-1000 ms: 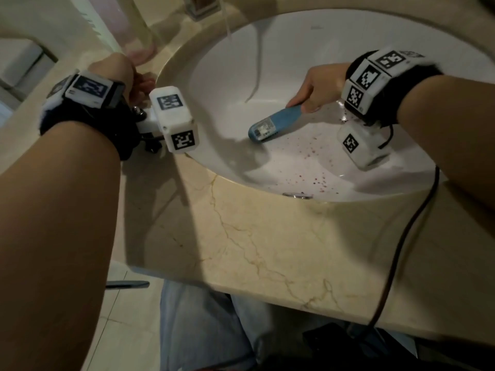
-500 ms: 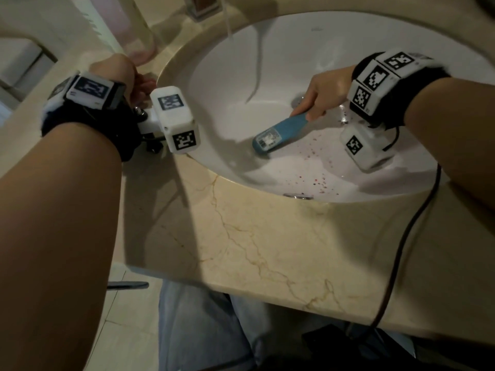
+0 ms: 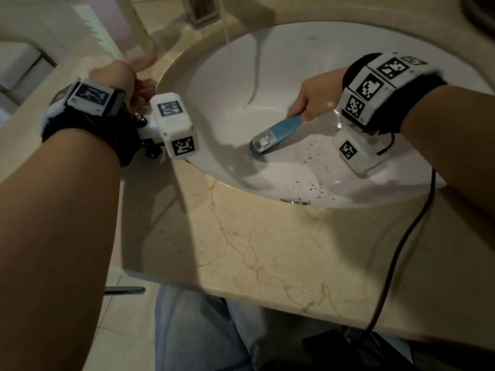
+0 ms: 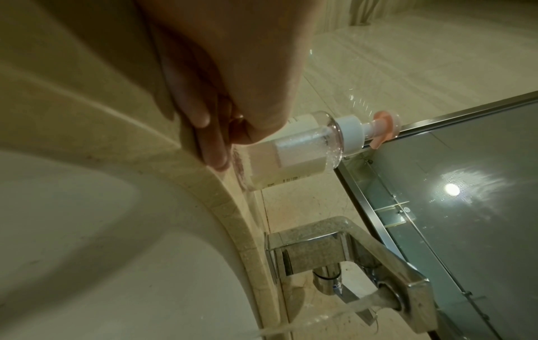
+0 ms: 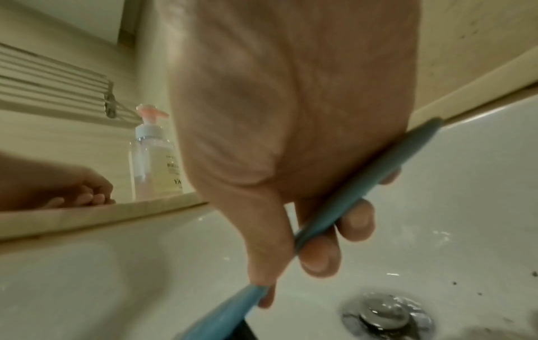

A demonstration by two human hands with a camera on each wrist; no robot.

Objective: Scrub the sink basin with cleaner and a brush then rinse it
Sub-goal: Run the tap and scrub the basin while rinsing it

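A white sink basin (image 3: 241, 84) is set in a beige marble counter (image 3: 267, 250). My right hand (image 3: 313, 100) grips the handle of a blue brush (image 3: 278, 132), fingers wrapped round it (image 5: 364, 188). The brush head lies against the basin's lower left wall. Dark red specks (image 3: 310, 167) dot the near wall of the basin. A thin stream of water (image 3: 226, 25) runs from the faucet (image 4: 349, 253) into the basin. My left hand (image 3: 128, 84) rests on the counter at the basin's left rim, holding nothing. The drain (image 5: 387, 317) shows below my right hand.
A clear pump bottle with a pink top (image 4: 291, 156) stands on the counter just beyond my left hand. A mirror (image 4: 465, 207) rises behind the faucet. A black cable (image 3: 396, 258) trails from my right wrist across the counter's near right side.
My right hand has shifted the brush a little nearer across the basin's bottom. The left hand has stayed on the counter. Water keeps running.
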